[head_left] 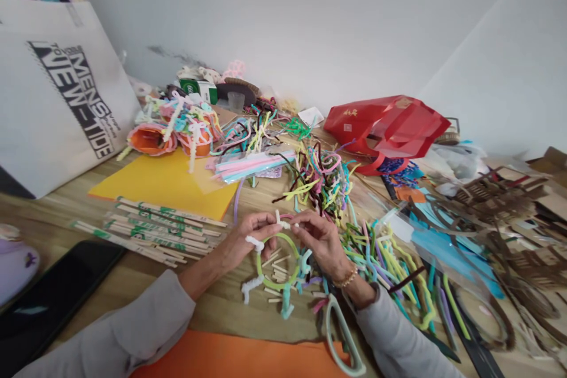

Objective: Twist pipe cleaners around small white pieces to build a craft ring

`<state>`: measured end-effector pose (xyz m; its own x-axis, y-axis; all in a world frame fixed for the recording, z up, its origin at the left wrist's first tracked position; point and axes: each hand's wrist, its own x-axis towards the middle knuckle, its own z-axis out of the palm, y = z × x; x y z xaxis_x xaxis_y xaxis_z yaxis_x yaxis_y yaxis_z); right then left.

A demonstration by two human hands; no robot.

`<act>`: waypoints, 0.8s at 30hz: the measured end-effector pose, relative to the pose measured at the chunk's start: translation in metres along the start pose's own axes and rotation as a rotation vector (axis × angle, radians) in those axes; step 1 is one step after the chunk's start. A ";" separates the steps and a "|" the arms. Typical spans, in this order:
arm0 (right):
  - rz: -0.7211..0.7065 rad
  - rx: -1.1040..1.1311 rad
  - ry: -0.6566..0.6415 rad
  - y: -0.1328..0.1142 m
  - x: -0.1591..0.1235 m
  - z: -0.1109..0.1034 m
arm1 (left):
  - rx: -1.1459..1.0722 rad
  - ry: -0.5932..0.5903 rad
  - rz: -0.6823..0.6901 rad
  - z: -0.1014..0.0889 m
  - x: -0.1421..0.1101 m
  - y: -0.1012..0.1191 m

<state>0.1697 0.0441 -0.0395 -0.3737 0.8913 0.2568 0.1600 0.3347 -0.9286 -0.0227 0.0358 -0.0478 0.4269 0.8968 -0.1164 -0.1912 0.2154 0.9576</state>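
Observation:
Between my hands is a yellow-green pipe cleaner ring (258, 264) with short twisted pieces around it: white ones (251, 286) on the left, light blue (305, 263) and teal (286, 301) ones on the right and below. My left hand (248, 242) pinches the ring's top left near a pale white pipe cleaner piece (283, 224). The fingertips of my right hand (325, 242) are closed on the other end of that pale piece. A bracelet circles the right wrist. Just below the right hand lie scissors with a pale green handle (334, 319).
Wrapped chopsticks (163, 230), yellow paper (155, 183) and a black phone (66, 301) lie left. Orange paper (221, 357) is in front. Loose pipe cleaners (394, 266) spread right. Behind stand a red bag (385, 124) and a white bag (57, 88). Cut stick pieces (279, 271) show through the ring.

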 end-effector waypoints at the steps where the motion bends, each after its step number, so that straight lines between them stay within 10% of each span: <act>1: 0.010 0.009 0.001 0.000 0.000 0.000 | 0.000 0.005 0.004 -0.001 0.000 0.000; 24: 0.052 -0.003 -0.099 0.008 -0.002 0.005 | 0.028 0.029 0.003 0.011 -0.004 0.011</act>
<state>0.1673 0.0436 -0.0482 -0.4529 0.8731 0.1806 0.1843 0.2899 -0.9392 -0.0170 0.0301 -0.0342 0.4010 0.9081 -0.1210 -0.1673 0.2024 0.9649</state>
